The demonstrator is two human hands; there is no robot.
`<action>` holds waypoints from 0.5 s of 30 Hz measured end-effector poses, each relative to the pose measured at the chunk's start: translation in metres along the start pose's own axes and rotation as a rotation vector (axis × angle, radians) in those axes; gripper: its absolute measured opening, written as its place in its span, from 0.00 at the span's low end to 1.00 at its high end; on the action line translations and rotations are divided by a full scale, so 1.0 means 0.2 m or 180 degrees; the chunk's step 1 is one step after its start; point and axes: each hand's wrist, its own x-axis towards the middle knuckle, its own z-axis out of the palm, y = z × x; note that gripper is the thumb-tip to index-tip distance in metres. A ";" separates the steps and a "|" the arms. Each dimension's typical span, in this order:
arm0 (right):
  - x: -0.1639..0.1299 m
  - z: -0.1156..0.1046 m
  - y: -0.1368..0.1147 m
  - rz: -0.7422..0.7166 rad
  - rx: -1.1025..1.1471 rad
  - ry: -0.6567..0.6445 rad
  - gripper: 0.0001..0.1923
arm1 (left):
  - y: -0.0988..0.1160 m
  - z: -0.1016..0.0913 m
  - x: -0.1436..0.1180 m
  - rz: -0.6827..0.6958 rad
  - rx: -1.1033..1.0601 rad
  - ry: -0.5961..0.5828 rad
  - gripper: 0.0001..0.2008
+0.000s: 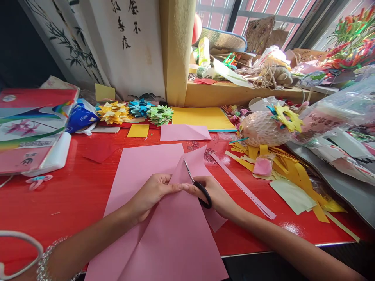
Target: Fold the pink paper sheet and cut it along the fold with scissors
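Note:
A large pink paper sheet point(172, 238), folded into a diagonal flap, lies on the red table point(73, 187) in front of me. My left hand point(150, 195) pinches the folded edge near the middle. My right hand point(216, 197) grips black-handled scissors point(197, 183), whose blades point up and away along the fold, cutting into the pink paper. A second pink sheet point(140, 168) lies flat underneath.
A narrow pink strip point(243, 187) lies right of my hands. Yellow paper scraps point(290, 168), a folded pink piece point(184, 132), yellow card point(202, 117), origami stars point(137, 111) and paper packs point(29, 128) crowd the table. Cluttered windowsill point(234, 89) behind.

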 end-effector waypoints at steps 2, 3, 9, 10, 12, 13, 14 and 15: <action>0.00 0.00 0.00 -0.0037 -0.0024 0.0025 0.24 | 0.00 0.00 0.00 0.0004 0.0010 -0.0001 0.12; 0.00 0.00 0.00 -0.0044 -0.0044 0.0031 0.24 | -0.01 0.00 0.00 0.0010 0.0014 -0.0007 0.11; 0.01 0.00 0.00 0.0044 -0.0087 0.0035 0.23 | -0.01 0.00 0.00 0.0017 -0.0045 -0.0052 0.09; 0.01 0.00 -0.01 0.0065 -0.0080 0.0042 0.22 | -0.01 0.00 0.00 0.0013 -0.0058 -0.0046 0.08; 0.00 0.00 -0.02 0.0084 -0.0074 0.0063 0.22 | -0.02 0.00 0.00 -0.0008 -0.0078 -0.0068 0.08; 0.00 0.00 -0.02 0.0078 -0.0073 0.0061 0.22 | -0.02 0.00 0.00 -0.0018 -0.0084 -0.0092 0.07; 0.00 0.00 -0.02 0.0065 -0.0068 0.0059 0.22 | -0.02 0.00 0.00 -0.0022 -0.0088 -0.0114 0.07; 0.00 0.00 -0.02 0.0050 -0.0060 0.0061 0.22 | -0.02 0.00 0.01 -0.0016 -0.0091 -0.0133 0.07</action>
